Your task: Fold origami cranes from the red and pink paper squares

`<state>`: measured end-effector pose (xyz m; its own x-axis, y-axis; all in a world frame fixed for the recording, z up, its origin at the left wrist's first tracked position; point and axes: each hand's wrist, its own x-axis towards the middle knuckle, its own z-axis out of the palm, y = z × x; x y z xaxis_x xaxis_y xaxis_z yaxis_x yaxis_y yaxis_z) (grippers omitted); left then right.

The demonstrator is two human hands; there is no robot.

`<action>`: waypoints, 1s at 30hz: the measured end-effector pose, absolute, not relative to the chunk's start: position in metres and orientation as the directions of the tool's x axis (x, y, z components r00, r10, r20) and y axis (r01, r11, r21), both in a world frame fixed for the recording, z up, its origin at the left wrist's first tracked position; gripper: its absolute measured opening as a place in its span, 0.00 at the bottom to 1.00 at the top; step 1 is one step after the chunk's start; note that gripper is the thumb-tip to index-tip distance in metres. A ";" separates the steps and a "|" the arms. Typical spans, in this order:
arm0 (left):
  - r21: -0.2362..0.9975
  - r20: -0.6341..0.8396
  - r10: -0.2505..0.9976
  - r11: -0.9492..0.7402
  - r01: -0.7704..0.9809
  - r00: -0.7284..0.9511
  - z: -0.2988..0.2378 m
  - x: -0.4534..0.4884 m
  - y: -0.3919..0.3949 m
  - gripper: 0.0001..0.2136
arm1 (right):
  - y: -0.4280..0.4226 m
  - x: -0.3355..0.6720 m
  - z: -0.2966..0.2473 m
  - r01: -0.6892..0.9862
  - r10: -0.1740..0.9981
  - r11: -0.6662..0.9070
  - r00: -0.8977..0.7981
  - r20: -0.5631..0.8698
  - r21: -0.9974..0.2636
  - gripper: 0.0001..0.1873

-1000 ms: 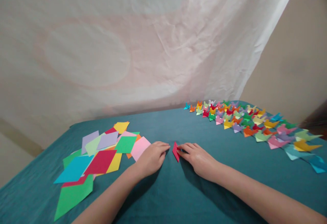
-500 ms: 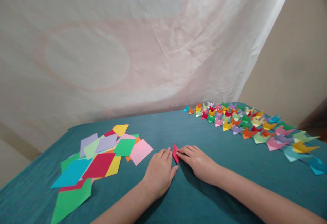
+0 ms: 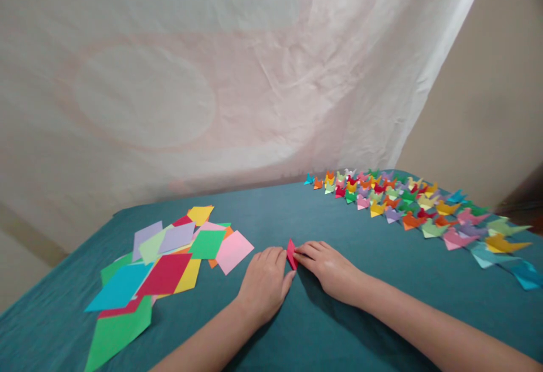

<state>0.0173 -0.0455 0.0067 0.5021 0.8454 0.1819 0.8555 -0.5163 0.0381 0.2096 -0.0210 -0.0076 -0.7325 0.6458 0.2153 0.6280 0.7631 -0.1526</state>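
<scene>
Worktop is covered in teal cloth and everything lies loose on it. The red folded paper sits bottom centre of the frame, right between the two hands. It's a narrow pointed sliver, folded small. Its long axis runs near vertical in the frame, leaning slightly: the top tip points up toward the far edge of the worktop, and the bottom tip points down and a touch right. It looks raised on edge rather than flat, but it's too small to read the fold details. Right hand comes in from lower right, knuckles up. Its fingertips converge on the right side of the paper, and the grip is a closed fingertip pinch on that edge. Left hand comes in from bottom centre-left, palm down and flat on the cloth. Its fingers are stretched out with the grip released, holding nothing, and the fingertips are just beside or touching the paper's left side. Loose paper squares lie left of the hands in an overlapping fan of cyan, red, yellow, green, pink and lilac; the nearest pink sheet is close to the left hand but apart from it. Folded paper figures stand in mixed-colour rows from upper centre-right out to the right edge, well apart from both hands. A creased white backdrop sheet fills the upper frame.
</scene>
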 end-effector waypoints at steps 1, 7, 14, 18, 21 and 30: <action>0.052 0.187 0.842 -0.523 0.851 0.506 0.008 0.016 -0.045 0.16 | -0.021 0.210 -0.008 0.628 0.645 0.764 -0.733 0.217 -0.148 0.21; 0.133 0.214 0.820 -0.562 0.816 0.530 0.009 0.013 -0.042 0.15 | -0.021 0.209 -0.009 0.631 0.644 0.764 -0.728 0.235 -0.139 0.20; 0.174 0.232 0.769 -0.636 0.752 0.596 0.001 0.012 -0.040 0.20 | -0.022 0.210 -0.009 0.625 0.640 0.767 -0.726 0.252 -0.149 0.21; 0.171 0.201 0.758 -0.650 0.740 0.620 -0.001 0.011 -0.039 0.21 | -0.021 0.211 -0.013 0.620 0.644 0.764 -0.713 0.277 -0.177 0.23; 0.173 0.175 0.758 -0.652 0.739 0.628 -0.001 0.011 -0.039 0.23 | -0.021 0.212 -0.018 0.614 0.648 0.760 -0.696 0.308 -0.212 0.22; 0.155 0.140 0.748 -0.663 0.732 0.648 0.004 0.011 -0.039 0.25 | -0.020 0.212 -0.022 0.625 0.677 0.729 -0.600 0.425 -0.280 0.21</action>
<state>0.0113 -0.0392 0.0043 0.6483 0.7483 0.1403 0.7322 -0.6633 0.1547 0.2117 -0.0205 -0.0223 -0.6004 0.6775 0.4249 0.6247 0.7291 -0.2797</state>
